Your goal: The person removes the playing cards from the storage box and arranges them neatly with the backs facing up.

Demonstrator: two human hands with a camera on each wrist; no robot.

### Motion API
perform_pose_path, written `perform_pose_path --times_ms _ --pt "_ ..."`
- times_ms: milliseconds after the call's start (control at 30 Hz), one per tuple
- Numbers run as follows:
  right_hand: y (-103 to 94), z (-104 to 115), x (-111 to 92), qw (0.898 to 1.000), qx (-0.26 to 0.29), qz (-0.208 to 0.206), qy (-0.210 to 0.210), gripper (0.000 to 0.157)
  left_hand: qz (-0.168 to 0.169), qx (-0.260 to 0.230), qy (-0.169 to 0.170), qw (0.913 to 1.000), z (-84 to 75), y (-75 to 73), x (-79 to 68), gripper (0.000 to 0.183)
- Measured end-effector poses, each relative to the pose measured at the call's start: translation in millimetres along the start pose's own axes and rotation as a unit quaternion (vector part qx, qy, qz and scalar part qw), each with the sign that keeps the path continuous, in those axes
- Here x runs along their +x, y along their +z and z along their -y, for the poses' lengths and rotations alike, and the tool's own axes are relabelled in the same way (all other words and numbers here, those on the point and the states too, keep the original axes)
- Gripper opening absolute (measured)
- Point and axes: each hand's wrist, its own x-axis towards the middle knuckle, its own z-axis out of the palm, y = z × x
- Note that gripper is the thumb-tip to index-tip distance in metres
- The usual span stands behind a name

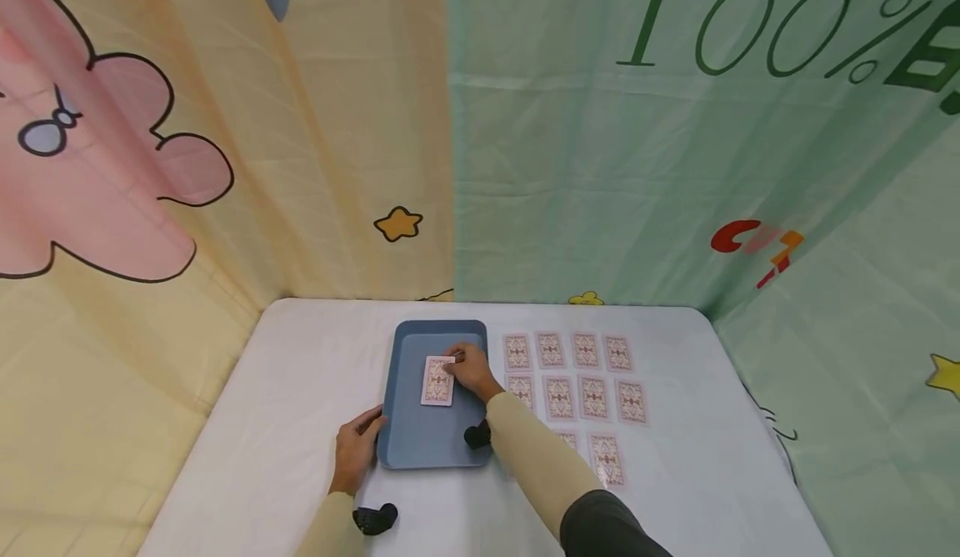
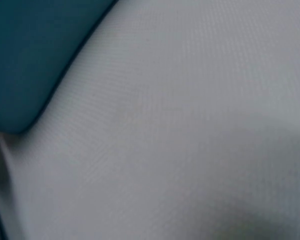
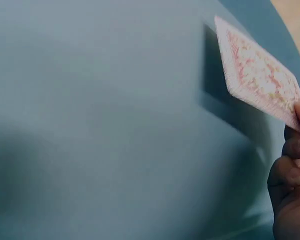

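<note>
My right hand point(image 1: 472, 369) pinches a playing card point(image 1: 437, 383) by its upper right corner, thumb on top, over the blue-grey tray point(image 1: 405, 449). The card's red-and-white patterned back faces up. In the right wrist view the card point(image 3: 262, 75) is tilted and casts a shadow on the tray floor, with thumb above and curled fingers below. My left hand point(image 1: 354, 450) holds the tray's left rim with thumb and fingers close together. Only a dark tray corner point(image 2: 35, 65) and white cloth show in the left wrist view; the left hand is outside it.
Right of the tray, several face-down cards point(image 1: 558, 397) lie in rows on the white-covered table point(image 1: 697, 424). My right forearm point(image 1: 540, 449) crosses over the nearer rows and hides part of them. Printed curtains point(image 1: 585, 165) hang behind the table and along both sides.
</note>
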Motion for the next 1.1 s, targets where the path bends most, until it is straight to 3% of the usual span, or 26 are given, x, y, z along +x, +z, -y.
perform_pose_path --times_ms 333,567,767,1100 --pt "-7.2 -2 -14 0.999 0.032 0.021 -0.018 0.017 -0.002 0.001 -0.011 0.9999 6.8 -2.5 -0.2 0.036" --pt "-22.4 -5 -25 0.997 0.07 0.02 -0.037 0.018 -0.024 0.011 0.029 0.9992 7.8 -2.2 -2.7 0.033" --pt "-37.8 -8 -34 0.993 0.109 0.019 -0.04 0.021 -0.017 0.019 0.002 0.9997 6.0 -3.7 -2.0 0.033" --pt "-64.5 -25 -47 0.986 0.168 -0.01 -0.018 0.024 -0.009 0.012 -0.006 0.9999 0.4 -0.5 0.9 0.035"
